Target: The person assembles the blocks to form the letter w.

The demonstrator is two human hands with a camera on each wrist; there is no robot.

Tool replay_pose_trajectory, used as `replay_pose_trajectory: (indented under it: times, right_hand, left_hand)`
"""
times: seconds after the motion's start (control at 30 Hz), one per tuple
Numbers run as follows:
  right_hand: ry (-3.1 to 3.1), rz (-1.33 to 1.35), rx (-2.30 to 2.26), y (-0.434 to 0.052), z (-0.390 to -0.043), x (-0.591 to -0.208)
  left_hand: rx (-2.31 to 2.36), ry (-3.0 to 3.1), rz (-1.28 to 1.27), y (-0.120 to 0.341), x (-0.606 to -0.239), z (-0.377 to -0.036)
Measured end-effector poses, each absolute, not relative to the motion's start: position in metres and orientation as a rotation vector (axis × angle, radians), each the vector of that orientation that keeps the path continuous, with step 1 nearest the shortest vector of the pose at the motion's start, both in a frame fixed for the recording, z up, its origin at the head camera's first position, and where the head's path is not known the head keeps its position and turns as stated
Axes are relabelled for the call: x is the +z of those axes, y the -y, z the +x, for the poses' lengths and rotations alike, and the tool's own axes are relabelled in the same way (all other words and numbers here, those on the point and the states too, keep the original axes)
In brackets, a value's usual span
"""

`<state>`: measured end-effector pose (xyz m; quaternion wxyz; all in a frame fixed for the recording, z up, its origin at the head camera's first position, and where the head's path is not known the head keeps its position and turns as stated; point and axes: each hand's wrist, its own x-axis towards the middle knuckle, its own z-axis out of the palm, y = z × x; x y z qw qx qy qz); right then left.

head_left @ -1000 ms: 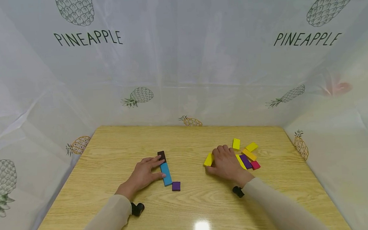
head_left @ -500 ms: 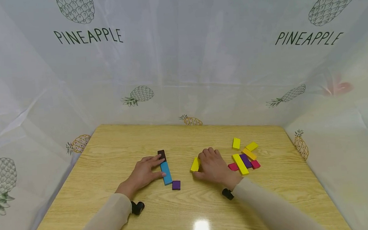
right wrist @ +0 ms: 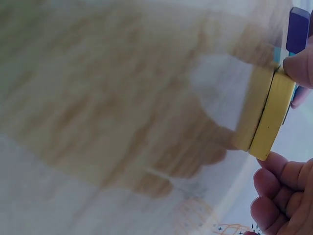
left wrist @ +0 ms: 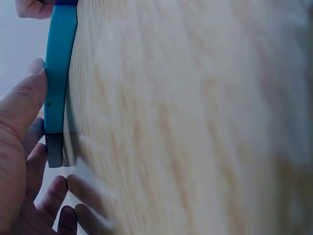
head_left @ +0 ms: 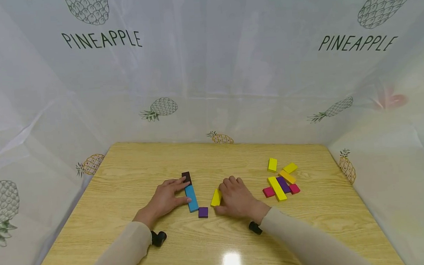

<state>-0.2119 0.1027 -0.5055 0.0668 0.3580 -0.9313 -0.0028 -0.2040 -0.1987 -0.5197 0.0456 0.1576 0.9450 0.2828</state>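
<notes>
The right hand (head_left: 238,198), still gripping a yellow block (head_left: 216,197), has slid it from the pile (head_left: 281,179) toward the blue block (head_left: 191,198) under the left hand's (head_left: 165,199) flat fingers.

Right hand (head_left: 237,198) now well left of its earlier spot beside the block cluster (head_left: 281,181) near the table's (head_left: 134,160) right edge, toward the middle. Yellow block (head_left: 216,197) carried along under its fingers, now just beside the small purple block (head_left: 203,212) and blue block (head_left: 191,198). Long yellow block (head_left: 277,188) and a pink block (head_left: 268,192) uncovered in the cluster.
</notes>
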Motion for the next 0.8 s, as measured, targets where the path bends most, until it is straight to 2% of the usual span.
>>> replay_pose_trajectory:
  times: [0.8]
  right_hand:
    - [2.769, 1.091, -0.049, -0.0947, -0.2087, -0.5098]
  left_hand:
    - [0.853, -2.894, 0.457, 0.1986, -0.5225, -0.2063]
